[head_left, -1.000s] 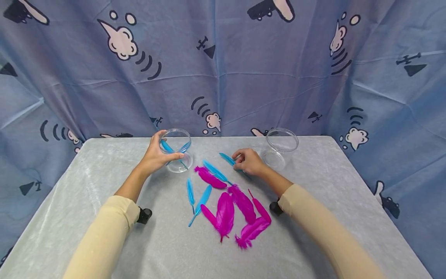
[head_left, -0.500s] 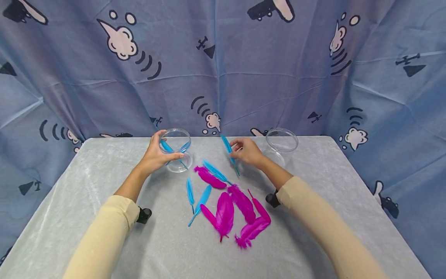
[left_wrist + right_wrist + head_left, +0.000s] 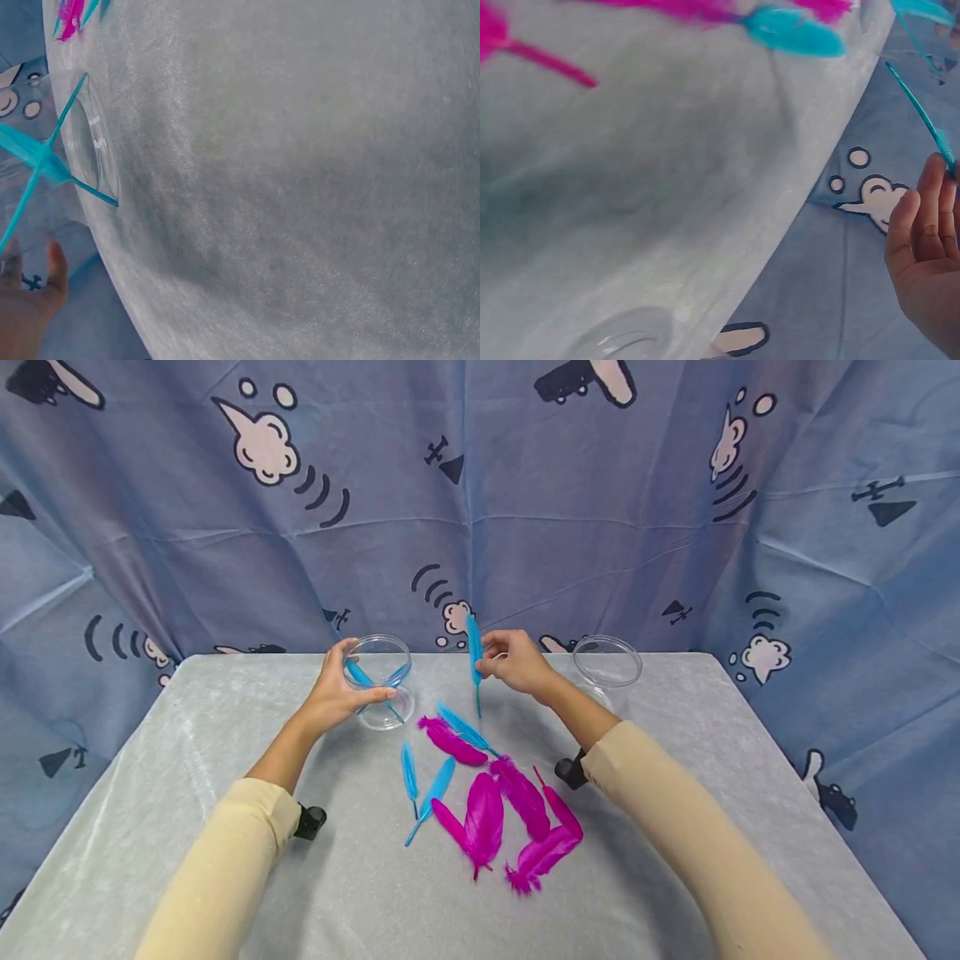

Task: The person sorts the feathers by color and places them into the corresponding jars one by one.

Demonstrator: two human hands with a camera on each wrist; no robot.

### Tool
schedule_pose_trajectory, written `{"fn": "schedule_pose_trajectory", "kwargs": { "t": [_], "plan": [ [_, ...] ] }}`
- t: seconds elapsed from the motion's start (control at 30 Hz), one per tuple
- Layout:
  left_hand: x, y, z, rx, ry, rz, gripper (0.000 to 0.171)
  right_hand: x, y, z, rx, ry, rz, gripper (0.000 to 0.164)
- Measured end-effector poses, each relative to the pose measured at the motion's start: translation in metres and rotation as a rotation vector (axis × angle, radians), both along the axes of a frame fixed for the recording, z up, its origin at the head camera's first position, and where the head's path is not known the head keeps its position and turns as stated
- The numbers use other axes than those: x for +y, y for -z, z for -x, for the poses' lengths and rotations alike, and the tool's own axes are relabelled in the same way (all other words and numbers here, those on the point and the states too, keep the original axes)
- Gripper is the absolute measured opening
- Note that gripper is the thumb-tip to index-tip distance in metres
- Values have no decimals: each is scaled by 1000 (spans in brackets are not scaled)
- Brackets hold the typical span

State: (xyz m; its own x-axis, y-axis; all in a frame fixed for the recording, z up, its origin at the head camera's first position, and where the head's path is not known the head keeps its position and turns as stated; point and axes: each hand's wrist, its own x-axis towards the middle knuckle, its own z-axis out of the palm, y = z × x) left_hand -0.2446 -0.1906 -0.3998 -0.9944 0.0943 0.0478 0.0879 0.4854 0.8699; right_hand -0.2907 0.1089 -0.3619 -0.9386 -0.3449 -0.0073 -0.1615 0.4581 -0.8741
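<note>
My left hand [image 3: 339, 689] grips a clear plastic jar [image 3: 382, 714] near its rim at the back left of the table. Two blue feathers [image 3: 37, 154] stand crossed inside that jar, as the left wrist view shows. Between finger and thumb, my right hand [image 3: 517, 664] pinches another blue feather [image 3: 475, 647], held upright above the table with its quill pointing down. In the right wrist view the quill [image 3: 919, 109] sticks out past the fingertips. Several magenta feathers [image 3: 486, 814] and a few blue feathers [image 3: 437, 789] lie in the middle of the table.
A second clear jar [image 3: 607, 668] stands at the back right, partly behind my right wrist. A blue patterned curtain [image 3: 480, 485] hangs right behind the back edge of the grey-covered table [image 3: 360, 877].
My right hand has lifted the blue feather off the table and moved it up and to the left, turning it upright. My left hand and the jar have stayed put.
</note>
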Motion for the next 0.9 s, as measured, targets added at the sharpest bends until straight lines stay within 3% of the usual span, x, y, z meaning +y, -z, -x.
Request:
{"fn": "schedule_pose_trajectory", "kwargs": {
  "t": [0.3, 0.5, 0.67, 0.9],
  "plan": [
    [-1, 1, 1, 1, 0, -5, 106, -15, -21, 2, 25, -6, 117, 18],
    [0, 1, 0, -6, 0, 3, 106, -21, -35, 3, 32, 36, 226, 17],
    [-1, 1, 0, -4, 0, 2, 107, -29, -43, 5, 57, 77, 262, 13],
    [0, 2, 1, -5, -1, -1, 104, -47, -49, 4, 46, 67, 307, 13]
  ]
}}
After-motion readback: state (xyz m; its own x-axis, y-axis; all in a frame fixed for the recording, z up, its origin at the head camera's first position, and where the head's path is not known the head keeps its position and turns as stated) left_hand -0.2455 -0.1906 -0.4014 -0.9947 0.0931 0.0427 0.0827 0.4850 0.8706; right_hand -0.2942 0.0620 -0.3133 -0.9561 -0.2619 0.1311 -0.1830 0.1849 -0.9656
